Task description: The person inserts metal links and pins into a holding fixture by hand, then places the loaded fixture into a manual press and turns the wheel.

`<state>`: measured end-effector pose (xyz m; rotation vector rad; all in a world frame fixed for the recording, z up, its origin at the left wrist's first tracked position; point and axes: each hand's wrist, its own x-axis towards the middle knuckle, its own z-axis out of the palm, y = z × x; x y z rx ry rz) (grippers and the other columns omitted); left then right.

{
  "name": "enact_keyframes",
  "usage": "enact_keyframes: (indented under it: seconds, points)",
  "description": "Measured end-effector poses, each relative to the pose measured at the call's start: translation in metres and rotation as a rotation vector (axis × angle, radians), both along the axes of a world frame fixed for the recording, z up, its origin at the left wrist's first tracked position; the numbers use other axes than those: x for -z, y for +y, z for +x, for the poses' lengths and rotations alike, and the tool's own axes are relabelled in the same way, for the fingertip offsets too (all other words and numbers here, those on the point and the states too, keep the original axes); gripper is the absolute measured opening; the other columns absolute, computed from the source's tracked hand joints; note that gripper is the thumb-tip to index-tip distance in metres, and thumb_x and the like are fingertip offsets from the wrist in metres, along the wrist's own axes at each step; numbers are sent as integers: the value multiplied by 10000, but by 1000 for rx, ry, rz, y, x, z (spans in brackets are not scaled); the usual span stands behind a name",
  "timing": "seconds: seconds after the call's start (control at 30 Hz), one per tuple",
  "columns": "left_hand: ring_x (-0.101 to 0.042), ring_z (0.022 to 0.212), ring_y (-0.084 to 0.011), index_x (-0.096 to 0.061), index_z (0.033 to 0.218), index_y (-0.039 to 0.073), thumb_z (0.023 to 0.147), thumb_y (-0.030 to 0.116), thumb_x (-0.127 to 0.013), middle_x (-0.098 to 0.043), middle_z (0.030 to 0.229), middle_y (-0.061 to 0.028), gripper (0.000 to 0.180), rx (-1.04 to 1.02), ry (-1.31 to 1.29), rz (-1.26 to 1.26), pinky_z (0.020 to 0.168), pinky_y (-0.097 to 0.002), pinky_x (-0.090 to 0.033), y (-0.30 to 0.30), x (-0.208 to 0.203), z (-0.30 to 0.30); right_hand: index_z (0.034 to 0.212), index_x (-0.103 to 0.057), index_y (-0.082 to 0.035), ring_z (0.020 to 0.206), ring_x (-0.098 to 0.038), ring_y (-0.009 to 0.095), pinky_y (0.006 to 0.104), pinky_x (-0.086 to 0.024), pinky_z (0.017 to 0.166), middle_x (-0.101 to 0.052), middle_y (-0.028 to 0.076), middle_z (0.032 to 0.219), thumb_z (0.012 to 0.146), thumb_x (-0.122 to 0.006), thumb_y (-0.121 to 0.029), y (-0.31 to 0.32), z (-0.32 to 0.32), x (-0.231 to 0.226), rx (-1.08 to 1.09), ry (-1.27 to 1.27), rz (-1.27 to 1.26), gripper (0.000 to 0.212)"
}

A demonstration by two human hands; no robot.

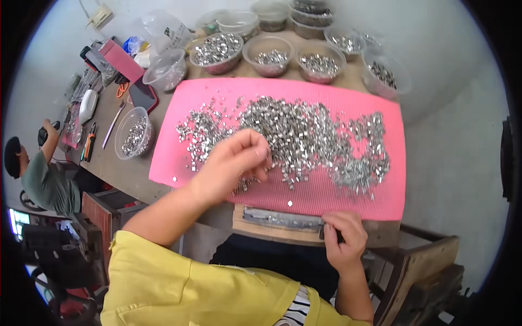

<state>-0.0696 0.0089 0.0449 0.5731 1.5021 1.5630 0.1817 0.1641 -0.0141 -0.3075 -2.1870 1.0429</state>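
A large heap of small shiny metal pieces (288,130) is spread over a pink ribbed mat (212,89). Above the heap's near left edge, my left hand (239,157) is closed, thumb against curled fingers; whatever they pinch is hidden. Along the mat's near edge lies a long grey metal bar (283,218), set on a wooden board (244,229). My right hand (346,236) curls around a dark piece at the bar's right end, mostly covered by the fingers. One loose bright piece (290,204) rests on the mat just beyond the bar.
Clear plastic bowls of metal pieces (217,51) line the far side, and another bowl (134,133) stands left of the mat. Pliers (88,142), orange scissors (122,89) and a phone (143,95) lie leftward. Another person (46,182) sits at far left.
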Motion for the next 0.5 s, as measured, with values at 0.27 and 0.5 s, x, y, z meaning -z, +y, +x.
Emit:
enact_keyframes:
  seconds: [0.27,0.5]
  points:
    - [-676,650,-162,-659,990,26,1058,179,-568,-721,818,-76,190,-510,-123,55,509,-255,-503,88,-14,-204,974,-748,-40,821,-693,286,383,-496,766,-743,101,928,757,-701,82,-5,-3,-2,35,-53,56,253]
    - [-756,802,-191,-632,1232,30,1117,228,-515,-766,1049,-149,258,-731,46,-7,498,-216,-504,134,-25,-286,957,-754,-47,820,-690,284,389,-497,771,-742,91,931,753,-706,62,-9,-1,-5,52,-73,55,236]
